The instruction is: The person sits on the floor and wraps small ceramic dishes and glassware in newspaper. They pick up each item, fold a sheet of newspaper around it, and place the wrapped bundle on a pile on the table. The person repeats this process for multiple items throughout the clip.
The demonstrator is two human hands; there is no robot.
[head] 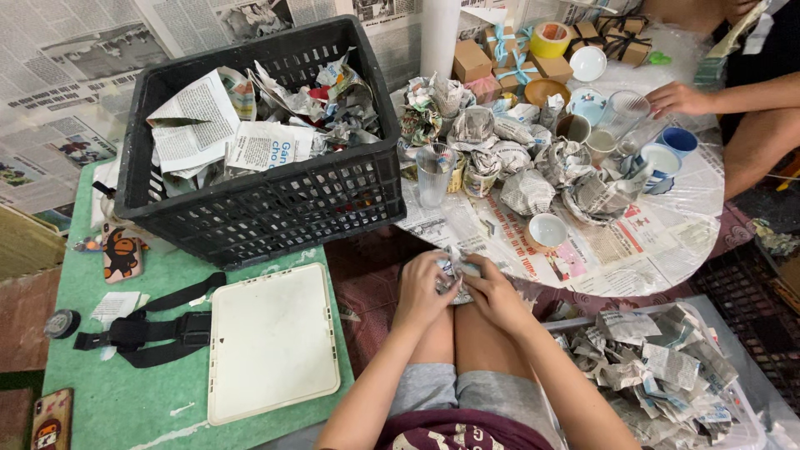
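Largest first: round low table [667, 242] papered with newsprint is carrying the working stock, presumably covered to cushion the crockery. Black slotted plastic crate [258, 200] is sitting on the green mat [125, 400] at the person's left, stuffed with crumpled newspaper sheets, within arm's reach. Clear bin of loose crumpled newsprint [667, 375] is lying at the right knee. White rectangular plastic lid [271, 342] is lying flat on the mat, just beside a black strap [150, 329].

On the table: a cluster of newspaper-wrapped bundles [525, 179], a clear drinking glass [433, 173] standing upright near the edge, and a small white bowl [547, 229] lying bare.

Left hand [425, 287] and right hand [487, 292] are pressing together over the knees, both closing on a small newspaper-wrapped object [454, 279]; paper is hiding what's inside. It is being held over the lap just below the table edge, likely for control.

Another person's hand [679, 98] is resting at the far side near a blue-and-white mug [667, 158].
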